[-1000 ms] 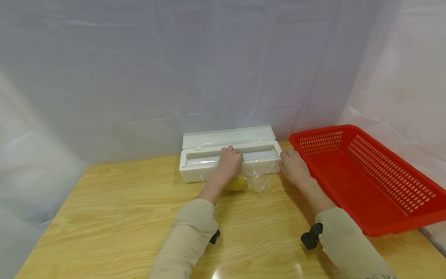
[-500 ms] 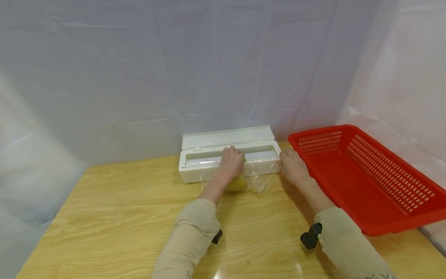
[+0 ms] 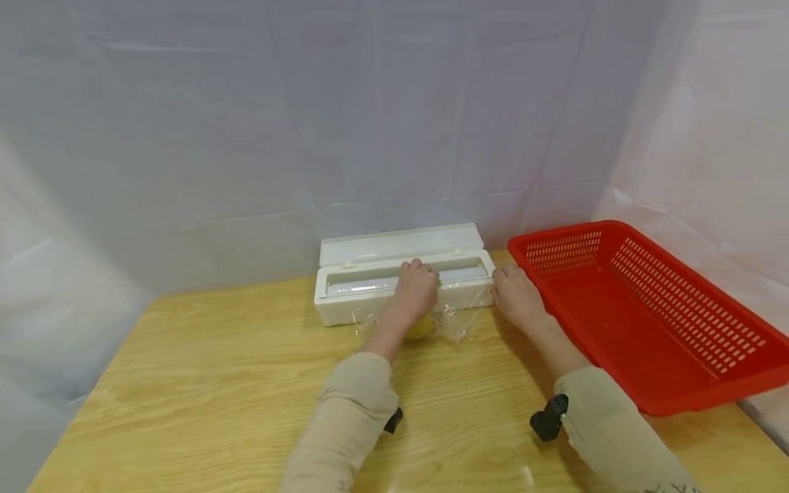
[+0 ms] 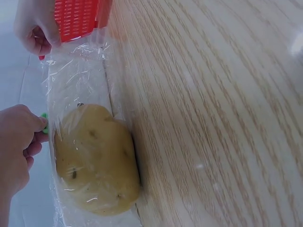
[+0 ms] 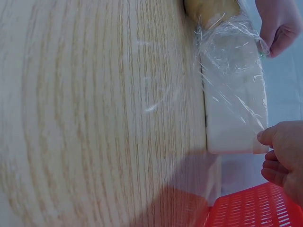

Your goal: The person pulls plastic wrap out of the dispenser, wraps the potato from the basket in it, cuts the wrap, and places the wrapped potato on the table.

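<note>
Room left of white box [image 3: 354, 309]; red basket [image 3: 647, 325] blocks right, raised lid [image 3: 401, 245] rear.

Wood-grain table [image 3: 216, 383]: open white box [image 3: 351, 315], film-covered potato [image 4: 97, 161] before it, red basket [image 3: 629, 322] at right.

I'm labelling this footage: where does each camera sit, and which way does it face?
Head: on the head, facing forward and down at the white box, red basket and table; left grip, right grip and sleeves show.
Left wrist: on that wrist, facing the potato and clear film; left grip at left edge, right grip upper left.
Right wrist: on that wrist, facing the white box's front; right grip at right edge, left grip upper right.
Both wrist views share potato, clear film and red basket.
</note>
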Motion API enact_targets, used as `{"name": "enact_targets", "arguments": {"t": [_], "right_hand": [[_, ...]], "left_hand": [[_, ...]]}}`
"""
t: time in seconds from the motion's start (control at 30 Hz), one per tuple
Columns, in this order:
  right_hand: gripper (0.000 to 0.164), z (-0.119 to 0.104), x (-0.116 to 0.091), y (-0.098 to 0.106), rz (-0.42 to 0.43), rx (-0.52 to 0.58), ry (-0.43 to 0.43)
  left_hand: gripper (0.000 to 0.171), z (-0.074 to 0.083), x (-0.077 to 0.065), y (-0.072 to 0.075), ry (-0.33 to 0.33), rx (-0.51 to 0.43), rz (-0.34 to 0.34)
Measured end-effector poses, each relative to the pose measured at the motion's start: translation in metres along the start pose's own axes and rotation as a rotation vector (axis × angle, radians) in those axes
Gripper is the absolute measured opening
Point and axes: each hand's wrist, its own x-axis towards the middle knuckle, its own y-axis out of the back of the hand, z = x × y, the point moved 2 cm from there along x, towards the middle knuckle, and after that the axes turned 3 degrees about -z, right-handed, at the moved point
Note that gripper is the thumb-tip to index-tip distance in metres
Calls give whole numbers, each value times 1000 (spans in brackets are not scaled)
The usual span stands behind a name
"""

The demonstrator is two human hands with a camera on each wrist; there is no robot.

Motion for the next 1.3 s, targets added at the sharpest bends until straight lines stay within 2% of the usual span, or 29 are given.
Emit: {"name": "enact_targets", "arguments": {"t": [0.33,0.63,0.93,1.3], "right_hand": [[11,1,0,-2,18,-9,14],[10,2,0,-1,8,-8,7],[9,0,-1,-1,84,14,60],[7,1,-1,-2,88,-5,65]], "left_hand": [[11,6,5,-1,25,5,-3],[10,11,9,0,15,12,3],[21,14,10,-1,6,13,23],[16,19,16,0,13,4,-32]]}}
